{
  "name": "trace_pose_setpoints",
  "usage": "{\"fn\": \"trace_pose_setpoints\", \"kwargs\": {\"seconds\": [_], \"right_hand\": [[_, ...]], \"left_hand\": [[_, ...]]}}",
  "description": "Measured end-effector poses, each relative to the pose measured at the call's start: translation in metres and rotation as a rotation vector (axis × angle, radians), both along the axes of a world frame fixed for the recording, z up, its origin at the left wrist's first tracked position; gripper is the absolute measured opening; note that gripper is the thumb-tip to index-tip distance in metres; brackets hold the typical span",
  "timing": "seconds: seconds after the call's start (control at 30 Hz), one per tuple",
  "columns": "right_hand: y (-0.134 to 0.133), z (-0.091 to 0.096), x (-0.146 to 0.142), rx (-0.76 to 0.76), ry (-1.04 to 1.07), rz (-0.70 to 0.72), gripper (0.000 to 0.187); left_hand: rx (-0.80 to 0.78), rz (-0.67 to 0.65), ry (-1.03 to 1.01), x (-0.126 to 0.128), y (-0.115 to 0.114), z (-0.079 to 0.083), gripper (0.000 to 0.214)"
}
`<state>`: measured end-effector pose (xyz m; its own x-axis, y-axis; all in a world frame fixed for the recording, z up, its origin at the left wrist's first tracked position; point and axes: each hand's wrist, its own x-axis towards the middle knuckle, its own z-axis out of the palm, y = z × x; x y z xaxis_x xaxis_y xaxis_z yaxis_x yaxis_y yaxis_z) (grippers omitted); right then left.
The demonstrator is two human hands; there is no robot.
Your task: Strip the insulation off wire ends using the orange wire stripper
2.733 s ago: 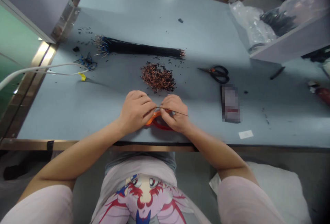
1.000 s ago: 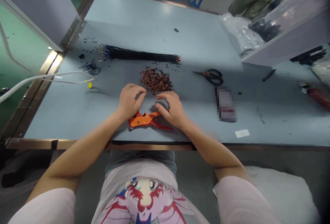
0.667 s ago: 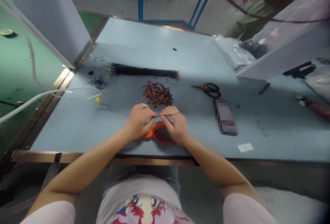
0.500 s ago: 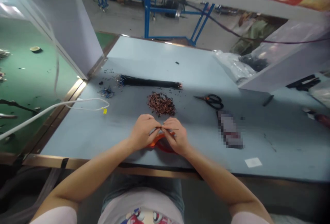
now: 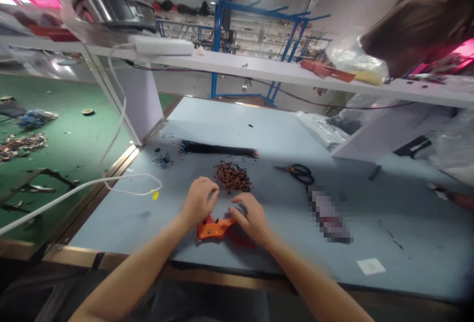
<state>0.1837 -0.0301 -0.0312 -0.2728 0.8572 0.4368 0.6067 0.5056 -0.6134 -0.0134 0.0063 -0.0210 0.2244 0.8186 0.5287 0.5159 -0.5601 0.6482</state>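
Tabletop (image 5: 259, 129): pale blue, littered.
Bundle of black wires (image 5: 218, 150): 12 o'clock, beyond the pile.
Left hand (image 5: 199, 202): grip curled, fingertips pinched; contents too small to tell.
Right hand (image 5: 251, 219): grip loose, holding nothing, fingers at the cutter's handles.
Orange cutter (image 5: 215, 227): flat between the hands; probably stiff and light, best taken by the handles.
Pile of wire bits (image 5: 232, 177): 12 o'clock of the cutter; likely featherlight, easily scattered, pinch singly.

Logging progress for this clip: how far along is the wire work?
Done: a pile of copper-coloured wire scraps. In hand: the left hand pinches near the pile's edge, and the right hand rests open by the orange cutter. Left: the black wire bundle lies apart from both.
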Motion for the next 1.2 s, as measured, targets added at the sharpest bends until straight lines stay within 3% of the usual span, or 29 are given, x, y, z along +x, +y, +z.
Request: {"fn": "trace_pose_setpoints", "kwargs": {"seconds": [0.1, 0.2, 0.3, 0.43, 0.53, 0.6, 0.7, 0.8, 0.9, 1.0, 1.1, 1.2], "right_hand": [[-0.006, 0.012, -0.002, -0.129, -0.140, 0.033, 0.027], [-0.024, 0.018, -0.005, -0.207, -0.342, 0.133, 0.057], [-0.046, 0.009, -0.005, -0.228, -0.479, 0.173, 0.082], [-0.062, -0.007, -0.002, -0.206, -0.485, 0.066, 0.060], [-0.056, -0.002, 0.006, -0.223, -0.461, 0.035, 0.047], [-0.043, 0.007, 0.015, -0.280, -0.341, -0.004, 0.041], [-0.015, 0.021, 0.029, -0.492, 0.085, -0.086, 0.036], [0.012, 0.028, 0.030, -0.682, 0.612, 0.016, 0.036], [0.024, 0.024, 0.020, -0.835, 0.932, 0.175, 0.041], [0.022, 0.012, 0.013, -1.030, 0.996, 0.281, 0.042], [0.017, 0.002, 0.015, -1.214, 0.973, 0.323, 0.045], [0.015, -0.001, 0.019, -1.268, 0.957, 0.342, 0.049]], "left_hand": [[-0.259, 0.183, -0.350, -0.013, 0.019, -0.004, 0.011], [-0.392, 0.242, -0.477, -0.020, 0.034, -0.011, 0.012], [-0.531, 0.261, -0.564, -0.021, 0.042, -0.018, 0.013], [-0.659, 0.292, -0.628, -0.019, 0.046, -0.020, 0.016], [-0.696, 0.317, -0.643, -0.017, 0.051, -0.013, 0.021], [-0.688, 0.324, -0.638, -0.014, 0.055, -0.007, 0.024], [-0.651, 0.295, -0.606, -0.007, 0.060, 0.001, 0.024], [-0.592, 0.252, -0.537, 0.001, 0.060, 0.004, 0.019], [-0.516, 0.218, -0.450, 0.001, 0.053, 0.000, 0.015], [-0.413, 0.196, -0.311, -0.005, 0.046, -0.003, 0.018], [-0.215, 0.188, -0.115, -0.010, 0.041, -0.001, 0.022], [-0.013, 0.097, -0.039, -0.010, 0.037, 0.004, 0.023]]}}
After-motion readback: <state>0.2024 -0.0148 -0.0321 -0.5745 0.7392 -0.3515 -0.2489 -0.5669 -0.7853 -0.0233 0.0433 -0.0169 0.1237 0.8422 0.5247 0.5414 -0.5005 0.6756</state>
